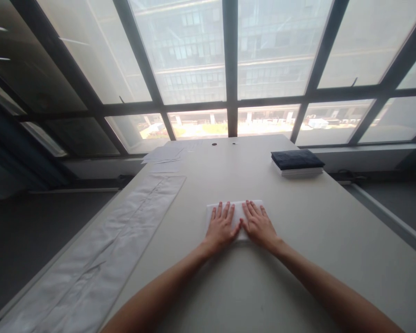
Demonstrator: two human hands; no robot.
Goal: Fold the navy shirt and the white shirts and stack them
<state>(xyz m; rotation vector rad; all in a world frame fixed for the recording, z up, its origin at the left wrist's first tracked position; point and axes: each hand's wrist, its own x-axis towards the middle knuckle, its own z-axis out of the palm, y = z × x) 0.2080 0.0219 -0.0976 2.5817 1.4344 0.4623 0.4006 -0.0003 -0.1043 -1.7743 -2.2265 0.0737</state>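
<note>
A folded white cloth (238,209) lies flat at the middle of the white table (215,286). My left hand (223,225) rests palm down on its left half, fingers stretched out and slightly spread. On the right half, my right hand (257,223) lies flat in the same way, fingers pointing to the far side. The two thumbs meet or nearly meet near the cloth's centre. Much of the cloth is covered by the hands, and neither hand grips it.
Along the table's left side stretches a long, creased white cloth (125,245). Paper sheets (164,155) lie at the far left. A stack of folded white cloths (300,171) with a dark folded cloth (297,159) on top stands at the far right. Windows (194,51) rise behind the table.
</note>
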